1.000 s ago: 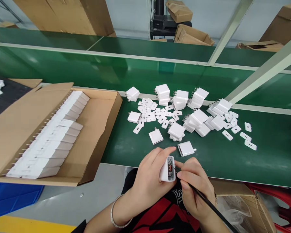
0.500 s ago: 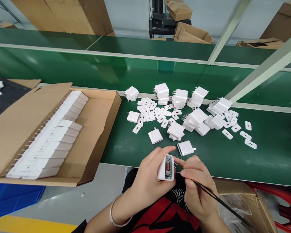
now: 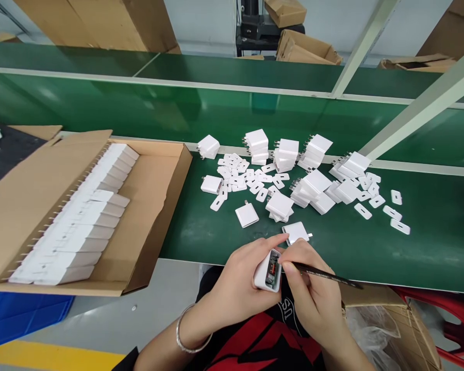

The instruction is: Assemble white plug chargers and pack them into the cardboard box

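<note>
My left hand [image 3: 239,281] is closed round a white charger body [image 3: 267,270] with its open end up, red and metal parts showing inside. My right hand [image 3: 313,293] pinches a thin black tool [image 3: 325,275], its tip resting at the open end of the charger. Both hands hover at the front edge of the green belt [image 3: 201,226], above my red and black shirt. Just beyond my fingers lies one loose white charger [image 3: 296,232], and another loose charger [image 3: 246,215] lies further left.
Stacks of white chargers [image 3: 286,154] and several small white cover plates [image 3: 239,175] lie spread on the belt. An open cardboard box [image 3: 154,206] at left holds rows of white chargers. A white metal strut [image 3: 421,113] slants across the right. Cardboard boxes stand behind.
The black tool has swung from pointing down-right to lying nearly level, tip still at the charger's open end. My left hand has tilted the charger slightly.
</note>
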The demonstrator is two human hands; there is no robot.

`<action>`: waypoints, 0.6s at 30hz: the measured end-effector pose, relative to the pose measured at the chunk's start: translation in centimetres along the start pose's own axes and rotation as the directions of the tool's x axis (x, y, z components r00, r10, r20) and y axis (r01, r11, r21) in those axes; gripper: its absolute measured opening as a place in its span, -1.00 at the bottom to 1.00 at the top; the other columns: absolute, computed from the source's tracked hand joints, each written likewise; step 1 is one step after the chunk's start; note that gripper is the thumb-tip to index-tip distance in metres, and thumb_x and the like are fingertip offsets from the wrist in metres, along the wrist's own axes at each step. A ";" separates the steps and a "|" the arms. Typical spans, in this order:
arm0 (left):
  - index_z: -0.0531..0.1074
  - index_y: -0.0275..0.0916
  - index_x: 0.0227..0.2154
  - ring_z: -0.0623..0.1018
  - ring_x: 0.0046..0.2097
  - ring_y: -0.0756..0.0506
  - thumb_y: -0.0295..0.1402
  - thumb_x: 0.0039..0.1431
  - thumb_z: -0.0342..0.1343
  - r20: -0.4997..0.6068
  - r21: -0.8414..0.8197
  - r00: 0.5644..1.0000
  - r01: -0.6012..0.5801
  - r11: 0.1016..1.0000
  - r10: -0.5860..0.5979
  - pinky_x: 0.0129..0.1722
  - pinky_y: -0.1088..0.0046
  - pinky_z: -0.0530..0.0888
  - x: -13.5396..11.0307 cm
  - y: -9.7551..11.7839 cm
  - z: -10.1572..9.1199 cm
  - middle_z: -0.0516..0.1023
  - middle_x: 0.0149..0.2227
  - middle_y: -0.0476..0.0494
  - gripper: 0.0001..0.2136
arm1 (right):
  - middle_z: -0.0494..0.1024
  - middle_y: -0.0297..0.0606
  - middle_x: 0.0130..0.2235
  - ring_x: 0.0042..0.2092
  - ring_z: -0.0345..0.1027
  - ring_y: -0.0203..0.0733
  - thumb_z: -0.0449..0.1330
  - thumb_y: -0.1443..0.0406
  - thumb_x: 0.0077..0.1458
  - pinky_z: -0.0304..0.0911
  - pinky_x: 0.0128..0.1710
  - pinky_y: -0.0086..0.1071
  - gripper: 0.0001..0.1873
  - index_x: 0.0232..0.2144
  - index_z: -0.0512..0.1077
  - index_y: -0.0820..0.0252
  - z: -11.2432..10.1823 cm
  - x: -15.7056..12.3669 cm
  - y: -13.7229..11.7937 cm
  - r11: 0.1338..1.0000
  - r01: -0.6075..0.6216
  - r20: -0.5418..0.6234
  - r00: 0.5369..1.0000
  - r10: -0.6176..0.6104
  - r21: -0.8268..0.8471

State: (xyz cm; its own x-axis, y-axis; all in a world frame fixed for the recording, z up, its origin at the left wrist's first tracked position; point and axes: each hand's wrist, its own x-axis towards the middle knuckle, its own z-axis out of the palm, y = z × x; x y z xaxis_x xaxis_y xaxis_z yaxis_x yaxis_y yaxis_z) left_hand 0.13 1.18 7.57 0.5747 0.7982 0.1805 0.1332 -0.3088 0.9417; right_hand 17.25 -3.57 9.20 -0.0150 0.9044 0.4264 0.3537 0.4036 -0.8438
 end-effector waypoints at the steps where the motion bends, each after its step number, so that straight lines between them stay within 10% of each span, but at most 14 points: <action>1: 0.38 -0.08 0.37 0.67 -0.02 -0.11 -0.58 0.05 0.24 0.009 -0.045 1.000 0.010 0.999 -0.010 0.10 0.38 0.58 0.1 0.0 0.0 0.69 0.01 -0.07 -0.24 | 0.46 -0.34 -0.23 -0.20 0.34 -0.32 0.10 0.43 0.49 0.29 -0.17 -0.40 -0.84 -0.11 0.44 0.12 0.0 0.1 0.0 1.000 -0.004 -0.015 1.000 0.004 0.009; 18: 0.48 -0.04 0.32 0.54 -0.29 0.02 -0.67 0.08 0.21 0.097 -0.288 0.989 0.135 0.948 -0.112 -0.21 0.57 0.53 -0.1 0.3 -0.6 0.60 -0.22 0.01 -0.28 | 0.47 -0.28 -0.25 -0.19 0.36 -0.23 0.10 0.42 0.47 0.33 -0.17 -0.31 -0.82 -0.03 0.48 0.13 -0.2 -0.5 0.6 0.985 0.083 -0.080 0.994 -0.071 0.149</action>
State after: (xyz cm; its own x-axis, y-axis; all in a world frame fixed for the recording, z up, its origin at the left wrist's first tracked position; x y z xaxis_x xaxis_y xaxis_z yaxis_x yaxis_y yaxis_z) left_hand -0.42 1.33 8.02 0.6317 0.7739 0.0460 -0.0285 -0.0361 0.9989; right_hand 17.67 -3.82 8.52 0.0344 0.8595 0.5100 0.2084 0.4929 -0.8447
